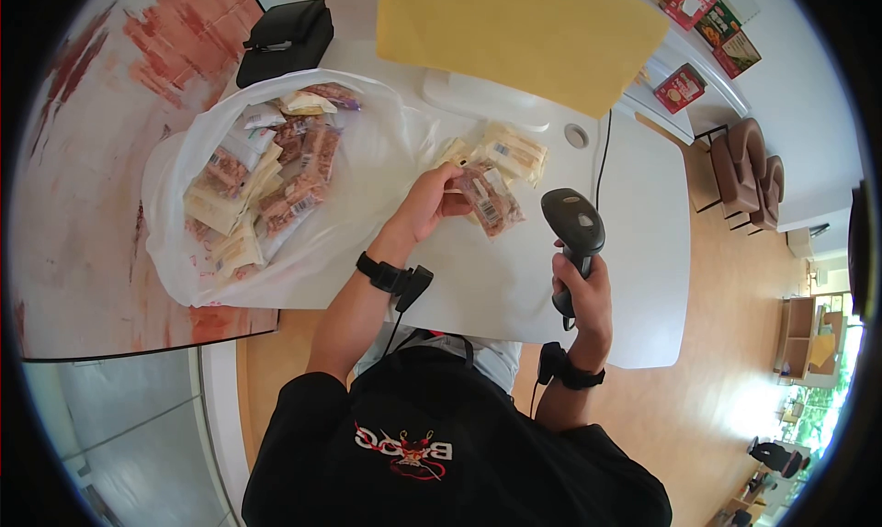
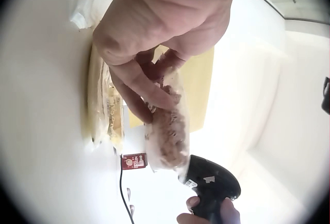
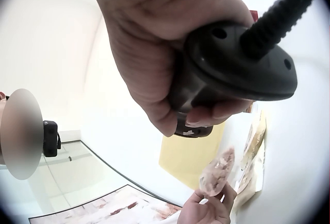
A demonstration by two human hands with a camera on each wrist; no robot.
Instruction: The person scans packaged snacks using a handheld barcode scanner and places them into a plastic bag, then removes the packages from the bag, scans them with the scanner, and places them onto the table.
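Observation:
My left hand (image 1: 429, 203) pinches a clear plastic packet of reddish-brown food pieces (image 1: 491, 199) by its edge; a barcode label shows on its upper face. In the left wrist view the packet (image 2: 168, 131) is held up off the table, fingers along its side. My right hand (image 1: 585, 295) grips a black barcode scanner (image 1: 572, 222) by its handle, its head facing the packet from the right. Just beyond the packet, pale cream packets (image 1: 513, 152) lie on the white table. To the left, a white plastic bag (image 1: 170, 242) gapes around several packets, brown and cream.
A yellow panel (image 1: 514, 40) on a white base (image 1: 478, 100) stands at the back. Behind the bag sits a black case (image 1: 287, 42). A black cable (image 1: 604, 164) crosses the table's right part. Red boxes (image 1: 681, 88) stand on a shelf, and brown chairs (image 1: 742, 164) are farther right.

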